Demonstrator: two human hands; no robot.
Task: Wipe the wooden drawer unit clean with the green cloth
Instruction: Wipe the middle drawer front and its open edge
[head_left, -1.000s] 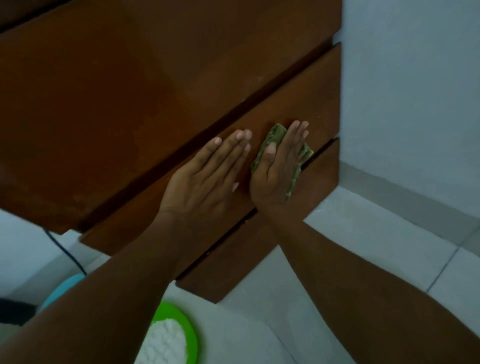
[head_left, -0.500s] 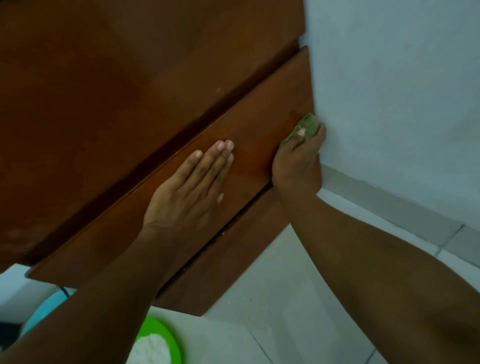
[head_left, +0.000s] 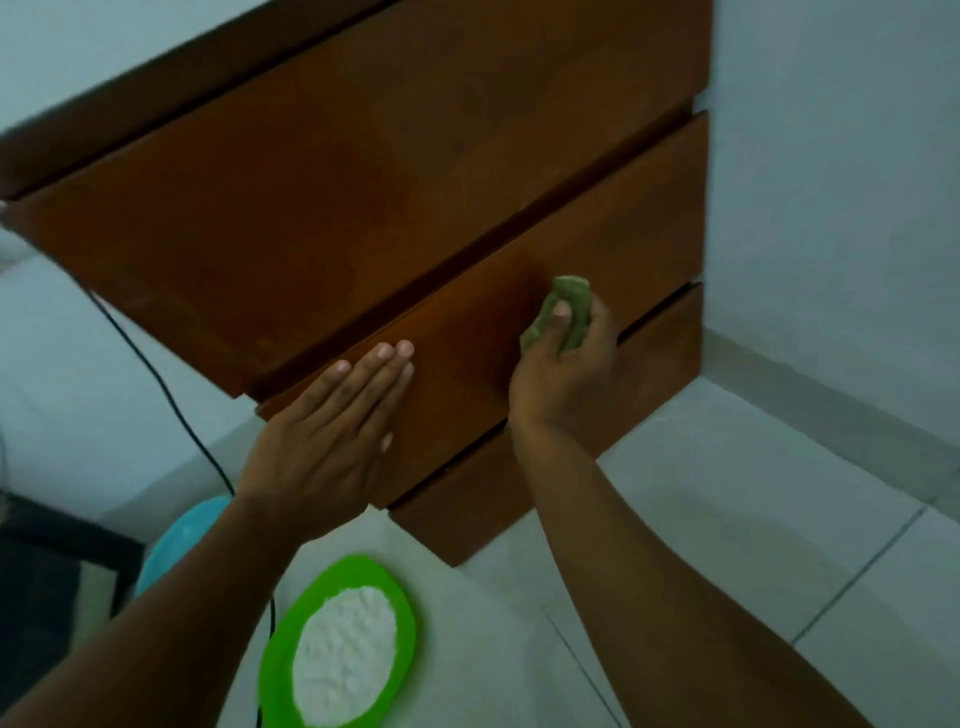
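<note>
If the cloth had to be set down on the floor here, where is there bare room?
Bare tile floor lies right of the right hand's forearm, between the drawer unit and the wall. It is crowded lower left: the green plate of white powder, a blue dish and a black cable.

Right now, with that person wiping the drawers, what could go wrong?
The green plate heaped with white powder sits on the floor under the left forearm; dropping the arm could scatter it. The black cable trails beside the wooden drawer unit, where a wide stroke might snag it. The right hand holds the green cloth bunched, so fingers may rub the wood directly.
</note>
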